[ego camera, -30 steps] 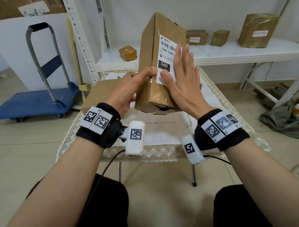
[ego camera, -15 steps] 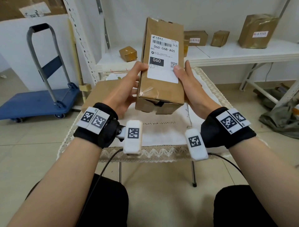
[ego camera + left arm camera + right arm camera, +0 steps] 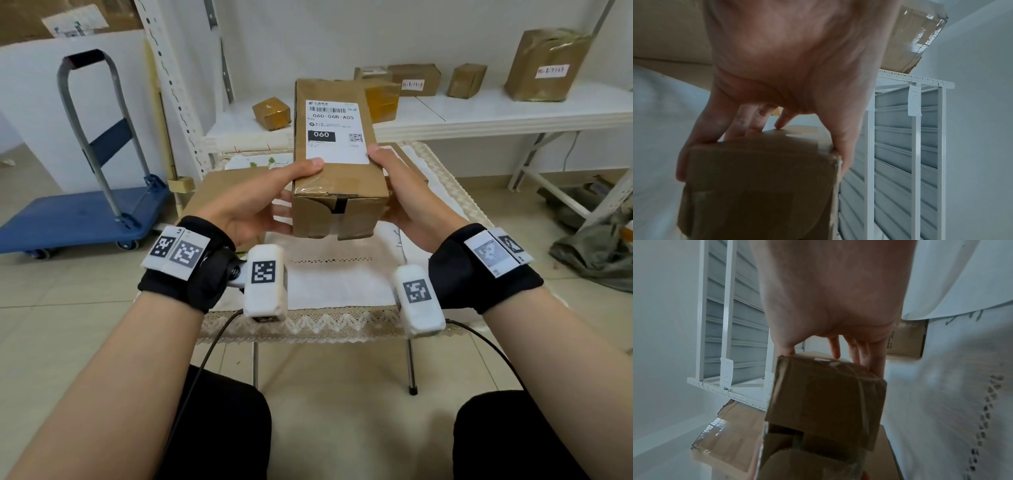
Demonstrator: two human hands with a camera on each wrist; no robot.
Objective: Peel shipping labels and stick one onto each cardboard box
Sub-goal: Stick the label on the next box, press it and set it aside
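A long cardboard box point(image 3: 337, 205) is held in the air above the small table point(image 3: 335, 329), its near end towards me. A white shipping label point(image 3: 334, 132) with a barcode and "060" lies flat on its top face. My left hand point(image 3: 274, 195) grips the box's left side, thumb on the top edge by the label's corner. My right hand point(image 3: 400, 181) grips the right side, thumb at the label's other lower corner. The left wrist view shows fingers point(image 3: 748, 123) curled under the box point(image 3: 760, 178). In the right wrist view fingers point(image 3: 859, 352) wrap the box point(image 3: 824, 402).
A flat brown box point(image 3: 219, 185) lies on the table's left under my left hand. Several taped parcels point(image 3: 544, 65) stand on the white shelf point(image 3: 513, 109) behind. A blue platform trolley point(image 3: 78, 219) is parked on the floor at the left.
The box has tipped from upright to lying level with the label facing up. My right hand left off pressing the label and moved to grip the box's right side.
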